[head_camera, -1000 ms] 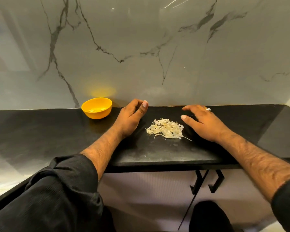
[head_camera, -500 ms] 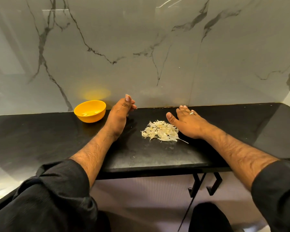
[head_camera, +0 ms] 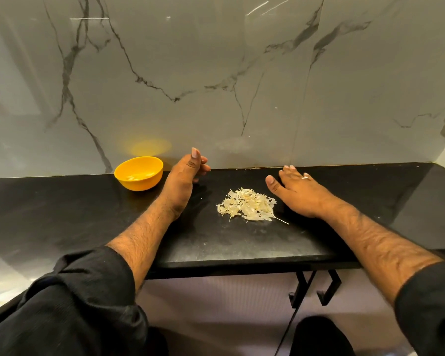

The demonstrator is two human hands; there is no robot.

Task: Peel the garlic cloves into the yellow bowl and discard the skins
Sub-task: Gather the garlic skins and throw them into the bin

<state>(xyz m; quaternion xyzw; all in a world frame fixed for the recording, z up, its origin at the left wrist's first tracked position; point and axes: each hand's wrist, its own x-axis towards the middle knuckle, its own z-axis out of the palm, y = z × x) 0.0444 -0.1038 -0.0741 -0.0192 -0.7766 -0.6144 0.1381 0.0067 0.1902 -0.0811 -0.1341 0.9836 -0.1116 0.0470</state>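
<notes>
A pile of pale garlic skins (head_camera: 247, 205) lies on the black counter (head_camera: 62, 214) between my hands. The yellow bowl (head_camera: 138, 173) stands at the back left by the wall, with peeled cloves showing inside it. My left hand (head_camera: 184, 177) stands on its edge just right of the bowl, thumb up, fingers loosely curled, holding nothing. My right hand (head_camera: 296, 191) lies flat on the counter to the right of the skins, fingers straight, a ring on one finger. Neither hand touches the pile.
A marble wall (head_camera: 216, 86) rises right behind the counter. The counter's front edge runs below the pile, with two black cabinet handles (head_camera: 314, 286) under it. My black sleeves fill the lower corners.
Both hands have turned and straightened either side of the skins: the left rose onto its edge with thumb up, the right flattened and slid closer to the pile.
</notes>
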